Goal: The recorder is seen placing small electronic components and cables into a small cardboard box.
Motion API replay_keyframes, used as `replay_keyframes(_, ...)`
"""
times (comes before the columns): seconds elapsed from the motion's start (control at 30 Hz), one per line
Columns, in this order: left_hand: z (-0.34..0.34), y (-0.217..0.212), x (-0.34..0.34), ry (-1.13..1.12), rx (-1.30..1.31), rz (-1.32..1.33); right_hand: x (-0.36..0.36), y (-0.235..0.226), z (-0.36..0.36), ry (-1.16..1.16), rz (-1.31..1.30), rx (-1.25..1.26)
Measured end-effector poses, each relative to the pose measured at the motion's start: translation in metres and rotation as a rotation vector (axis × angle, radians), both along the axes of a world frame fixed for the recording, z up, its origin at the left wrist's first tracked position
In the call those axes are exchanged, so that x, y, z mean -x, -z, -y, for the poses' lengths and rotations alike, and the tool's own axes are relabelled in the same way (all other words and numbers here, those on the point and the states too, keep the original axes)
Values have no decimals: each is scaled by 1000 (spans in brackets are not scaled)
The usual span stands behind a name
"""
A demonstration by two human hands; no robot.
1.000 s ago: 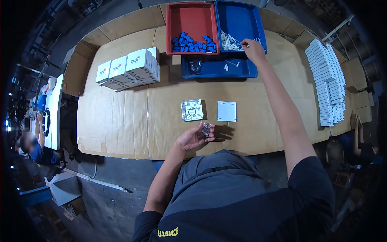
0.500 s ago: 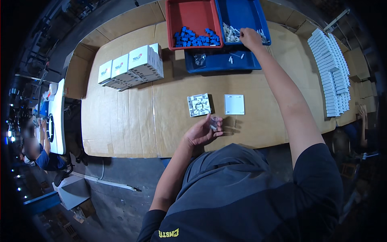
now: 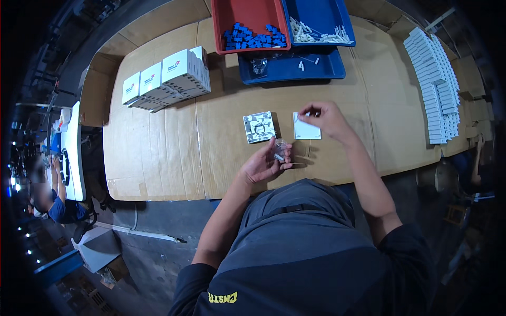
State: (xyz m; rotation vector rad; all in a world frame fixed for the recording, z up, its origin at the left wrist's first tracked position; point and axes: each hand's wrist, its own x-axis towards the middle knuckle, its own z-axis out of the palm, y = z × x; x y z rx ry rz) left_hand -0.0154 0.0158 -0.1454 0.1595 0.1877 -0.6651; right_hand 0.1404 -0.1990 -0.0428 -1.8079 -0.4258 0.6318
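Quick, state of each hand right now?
Left hand: closed, holding a small clear plastic bag.
Right hand: closed in a pinch over the white panel; whether it holds anything can't be told.

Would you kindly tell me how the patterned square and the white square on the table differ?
The patterned square bears grey shapes and a dark ring, while the white square looks mostly plain. The patterned square lies nearer the left hand; the white square is partly hidden by the right hand. Both rest on the cardboard surface.

Bag [image 3: 281,145], probably glossy plastic; matt cardboard [image 3: 158,147].
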Motion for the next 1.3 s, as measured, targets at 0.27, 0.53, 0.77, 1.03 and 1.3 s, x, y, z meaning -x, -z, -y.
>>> replay_keyframes(0.27, 5, -6, 0, -27, -62, 84, 39, -12, -26, -220, 128, 220)
replay_keyframes(0.53, 3, 5, 9, -51, -105, 122, 21, -10, -39, -558, 137, 95)
replay_keyframes(0.77, 2, 6, 10, -110, -2, 53, 17, -7, -49, -665, 45, 145)
replay_keyframes(1.03, 5, 10, 18, -50, -77, 26, 36, 2, -53, -640, -144, 134)
replay_keyframes(1.3, -1, 3, 12, -115, -30, -45, -98, -4, -22, -165, 268, 110)
